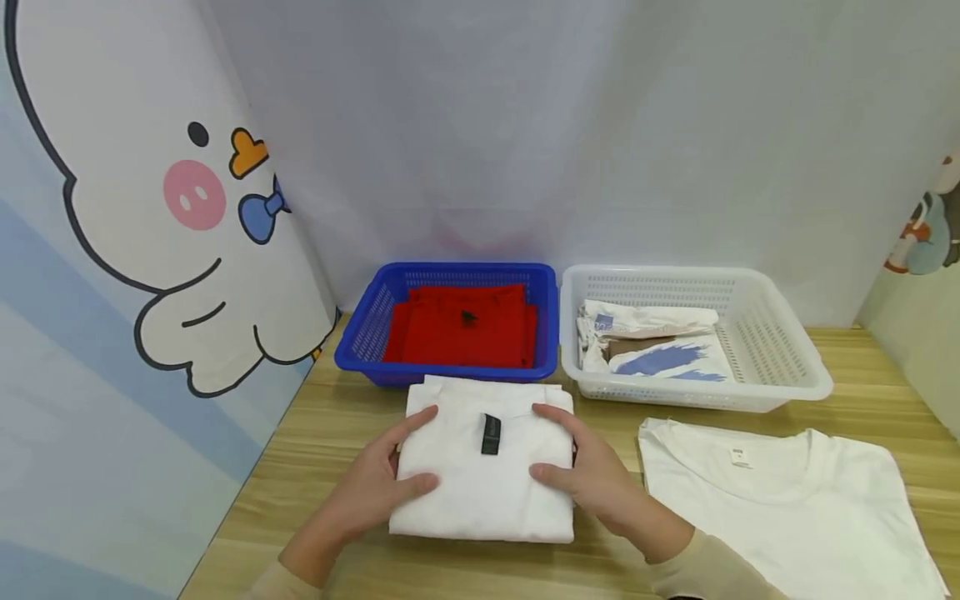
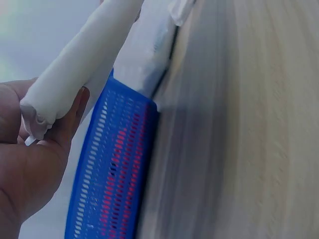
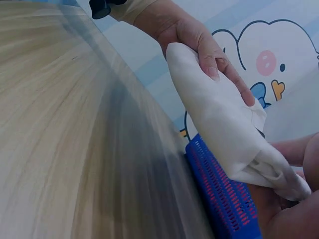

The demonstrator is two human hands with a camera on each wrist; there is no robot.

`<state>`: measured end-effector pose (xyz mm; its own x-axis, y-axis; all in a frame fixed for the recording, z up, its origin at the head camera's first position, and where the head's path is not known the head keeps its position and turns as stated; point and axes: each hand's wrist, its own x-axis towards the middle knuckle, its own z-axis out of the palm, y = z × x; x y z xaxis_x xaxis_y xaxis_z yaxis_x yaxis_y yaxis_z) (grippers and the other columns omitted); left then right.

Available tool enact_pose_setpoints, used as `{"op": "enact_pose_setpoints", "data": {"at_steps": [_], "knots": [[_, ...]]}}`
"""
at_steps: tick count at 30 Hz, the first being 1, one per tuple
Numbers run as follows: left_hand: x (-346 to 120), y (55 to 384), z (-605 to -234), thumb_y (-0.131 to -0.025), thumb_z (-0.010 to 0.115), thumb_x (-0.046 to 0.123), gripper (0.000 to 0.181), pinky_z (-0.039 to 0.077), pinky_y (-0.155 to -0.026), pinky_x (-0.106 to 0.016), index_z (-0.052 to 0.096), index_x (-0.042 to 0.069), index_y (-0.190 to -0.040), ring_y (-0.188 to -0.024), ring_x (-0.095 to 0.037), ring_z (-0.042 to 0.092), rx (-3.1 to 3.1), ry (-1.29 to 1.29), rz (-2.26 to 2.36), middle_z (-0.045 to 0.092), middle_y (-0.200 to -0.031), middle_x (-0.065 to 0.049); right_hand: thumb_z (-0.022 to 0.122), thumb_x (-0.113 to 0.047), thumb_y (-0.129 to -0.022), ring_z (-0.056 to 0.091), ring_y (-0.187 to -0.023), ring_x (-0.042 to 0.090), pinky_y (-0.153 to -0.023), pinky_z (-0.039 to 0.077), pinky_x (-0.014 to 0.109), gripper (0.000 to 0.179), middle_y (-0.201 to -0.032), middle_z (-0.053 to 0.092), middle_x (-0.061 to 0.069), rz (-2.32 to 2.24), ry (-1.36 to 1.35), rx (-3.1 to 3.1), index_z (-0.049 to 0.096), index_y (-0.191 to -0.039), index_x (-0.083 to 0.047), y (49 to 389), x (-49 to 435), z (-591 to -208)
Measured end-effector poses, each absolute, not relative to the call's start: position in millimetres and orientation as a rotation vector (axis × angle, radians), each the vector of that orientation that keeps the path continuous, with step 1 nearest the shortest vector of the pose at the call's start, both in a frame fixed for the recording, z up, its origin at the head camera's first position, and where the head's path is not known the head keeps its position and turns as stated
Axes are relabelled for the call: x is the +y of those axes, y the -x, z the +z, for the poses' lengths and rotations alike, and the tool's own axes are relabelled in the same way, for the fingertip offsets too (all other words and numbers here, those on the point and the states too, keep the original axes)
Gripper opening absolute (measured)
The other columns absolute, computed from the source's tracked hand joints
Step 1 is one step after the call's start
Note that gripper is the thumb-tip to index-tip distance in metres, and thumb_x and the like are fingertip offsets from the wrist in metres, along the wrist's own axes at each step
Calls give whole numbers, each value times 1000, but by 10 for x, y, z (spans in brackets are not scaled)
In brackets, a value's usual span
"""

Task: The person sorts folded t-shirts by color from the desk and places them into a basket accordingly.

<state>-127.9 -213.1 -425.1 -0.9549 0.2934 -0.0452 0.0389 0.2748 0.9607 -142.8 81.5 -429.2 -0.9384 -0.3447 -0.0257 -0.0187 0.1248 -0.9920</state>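
Observation:
A folded white T-shirt (image 1: 487, 492) with a black neck label is held up off the table between both hands. My left hand (image 1: 375, 479) grips its left edge, thumb on top and fingers underneath, as the left wrist view shows. The right hand (image 1: 592, 471) grips the opposite edge the same way. In the right wrist view the folded shirt (image 3: 214, 114) hangs above the wooden surface, its rolled edge facing the camera. Just beyond the shirt stands a blue basket (image 1: 446, 374) with folded red clothing (image 1: 465, 329) inside.
A white basket (image 1: 780, 333) beside the blue one contains white garments (image 1: 667, 358) with blue print. Another white T-shirt (image 1: 787, 517) lies spread on the wooden table (image 1: 322, 442) at the right. A pale curtain (image 1: 525, 125) closes off the back, and a cartoon-printed sheet (image 1: 97, 333) the left.

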Motion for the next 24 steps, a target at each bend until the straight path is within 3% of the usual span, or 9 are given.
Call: {"op": "enact_pose_setpoints", "data": {"at_steps": [7, 13, 20, 24], "knots": [[-1815, 1321, -3877, -75, 75, 13, 77, 52, -73, -36, 37, 34, -139, -94, -26, 58, 2255, -386, 1832, 39, -133, -2, 73, -7, -77, 56, -97, 28, -75, 51, 39, 73, -121, 49, 19, -1990, 341, 2042, 38, -138, -26, 1488, 1118, -4026], [-1542, 1558, -3780, -76, 75, 11, 77, 50, -80, -34, 37, 34, -139, -106, -23, 52, 2233, -507, 1897, 35, -137, 1, 72, -13, -79, 51, -106, 23, -78, 50, 34, 75, -132, 40, 13, -1973, 386, 2106, 32, -141, -27, 1617, 1426, -3825], [-1093, 1932, -3600, -77, 74, 12, 77, 53, -69, -34, 37, 35, -139, -86, -21, 61, 2334, -621, 1884, 45, -129, -1, 67, -11, -83, 52, -104, 18, -76, 51, 31, 79, -135, 34, 16, -1968, 423, 2185, 22, -146, -26, 1876, 1831, -3597], [-817, 2071, -3398, -78, 72, 8, 75, 52, -72, -31, 36, 28, -141, -87, -18, 59, 2399, -593, 1846, 42, -134, 2, 66, -10, -84, 49, -104, 14, -74, 51, 28, 80, -137, 29, 17, -1933, 416, 2260, 20, -147, -28, 2084, 2050, -3489]]}}
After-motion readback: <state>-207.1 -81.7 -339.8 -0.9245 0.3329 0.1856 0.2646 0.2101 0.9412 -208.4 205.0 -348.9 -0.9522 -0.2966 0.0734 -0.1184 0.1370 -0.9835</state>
